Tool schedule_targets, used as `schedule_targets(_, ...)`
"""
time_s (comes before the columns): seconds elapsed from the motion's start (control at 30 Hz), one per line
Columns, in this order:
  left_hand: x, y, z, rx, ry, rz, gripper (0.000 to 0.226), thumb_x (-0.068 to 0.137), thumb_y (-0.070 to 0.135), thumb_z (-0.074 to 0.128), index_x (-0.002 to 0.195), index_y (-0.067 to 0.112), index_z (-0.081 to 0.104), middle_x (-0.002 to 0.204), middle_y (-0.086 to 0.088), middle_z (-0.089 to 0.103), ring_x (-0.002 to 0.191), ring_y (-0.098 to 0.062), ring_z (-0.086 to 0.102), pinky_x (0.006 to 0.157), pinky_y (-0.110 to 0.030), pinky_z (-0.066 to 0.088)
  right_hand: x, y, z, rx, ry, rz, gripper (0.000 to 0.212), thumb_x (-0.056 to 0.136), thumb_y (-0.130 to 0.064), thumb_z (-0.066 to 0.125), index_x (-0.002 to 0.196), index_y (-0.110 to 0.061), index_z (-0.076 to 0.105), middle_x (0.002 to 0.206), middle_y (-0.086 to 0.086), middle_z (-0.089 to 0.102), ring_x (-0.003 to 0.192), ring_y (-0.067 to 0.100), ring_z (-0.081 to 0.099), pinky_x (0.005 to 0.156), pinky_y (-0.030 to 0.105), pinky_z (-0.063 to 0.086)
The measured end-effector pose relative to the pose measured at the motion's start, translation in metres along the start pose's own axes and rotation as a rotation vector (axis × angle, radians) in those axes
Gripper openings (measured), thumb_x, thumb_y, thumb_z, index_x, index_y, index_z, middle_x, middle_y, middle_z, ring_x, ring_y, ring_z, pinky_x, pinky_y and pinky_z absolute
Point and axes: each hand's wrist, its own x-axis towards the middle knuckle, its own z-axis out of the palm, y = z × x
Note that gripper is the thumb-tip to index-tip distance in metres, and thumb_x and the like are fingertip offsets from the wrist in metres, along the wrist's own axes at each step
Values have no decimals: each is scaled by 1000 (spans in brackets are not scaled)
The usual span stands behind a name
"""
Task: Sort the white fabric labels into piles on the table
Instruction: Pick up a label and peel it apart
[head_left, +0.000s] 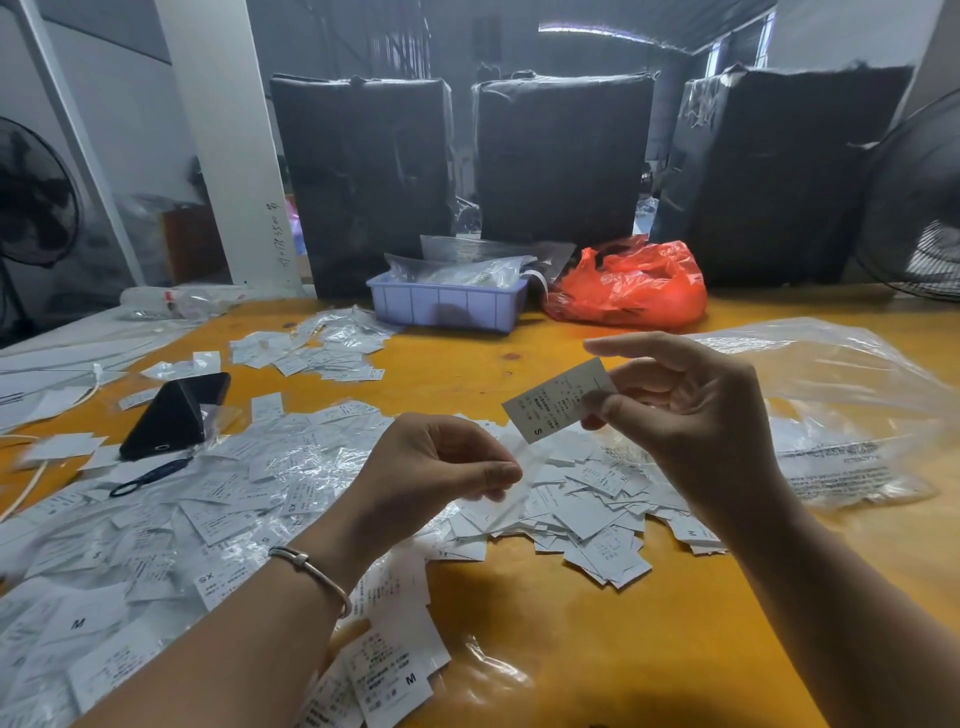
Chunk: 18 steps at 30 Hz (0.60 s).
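Pinched between thumb and fingers of the right hand is one white label marked S, held up in the air over the yellow table. Left hand is just below and left of that label, fingers curled, pinching a thin clear plastic sleeve that hangs down blurry. Right under the held label sits a loose pile of labels, and a much bigger messy heap spreads off to its left, some still in plastic. Further left of it lies a black phone; behind it, a lavender tray and a red bag; to its right, a big clear bag.
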Motion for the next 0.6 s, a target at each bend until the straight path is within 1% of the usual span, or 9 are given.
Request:
schedule_targets(0.1, -1, 1, 0, 4, 12, 11, 22, 68, 27, 79, 79, 8, 76, 71, -9, 74, 65, -18, 69, 62, -22, 55, 0, -1, 0, -80, 13, -16, 34, 74, 2, 75, 102, -15, 69, 82, -2, 74, 69, 9, 72, 71, 22, 58)
schedule_targets(0.17, -1, 1, -1, 6, 26, 21, 21, 68, 27, 79, 79, 9, 77, 71, -9, 74, 65, -19, 70, 62, -22, 55, 1, 0, 1, -98, 16, -15, 34, 74, 1, 75, 102, -16, 69, 82, -4, 74, 69, 7, 72, 70, 20, 57)
schedule_targets(0.33, -1, 2, -1, 10, 51, 39, 22, 68, 27, 79, 79, 9, 77, 72, -8, 74, 66, -20, 71, 63, -23, 56, 0, 1, 3, -129, 21, -23, 33, 74, 1, 75, 100, -18, 69, 79, -8, 73, 69, 6, 71, 68, 21, 58)
schedule_targets(0.47, -2, 2, -1, 10, 49, 33, 19, 68, 28, 79, 77, 12, 77, 73, -7, 75, 66, -19, 71, 64, -22, 56, 0, 1, 5, -152, -8, -42, 37, 73, 1, 76, 96, -26, 68, 79, -14, 71, 69, 6, 71, 66, 20, 57)
schedule_targets(0.53, -2, 2, -1, 9, 49, 29, 20, 68, 29, 79, 77, 12, 77, 74, -6, 75, 66, -19, 71, 64, -22, 56, 0, 2, 6, -158, -19, -42, 36, 73, 3, 75, 94, -24, 69, 78, -13, 71, 68, 6, 70, 65, 18, 56)
schedule_targets(0.6, -2, 2, -1, 7, 46, 25, 20, 69, 29, 78, 78, 11, 77, 75, -5, 75, 66, -19, 70, 63, -21, 55, 0, 4, 6, -180, -39, -46, 31, 71, 5, 75, 92, -18, 71, 78, -10, 72, 68, 6, 70, 63, 17, 55)
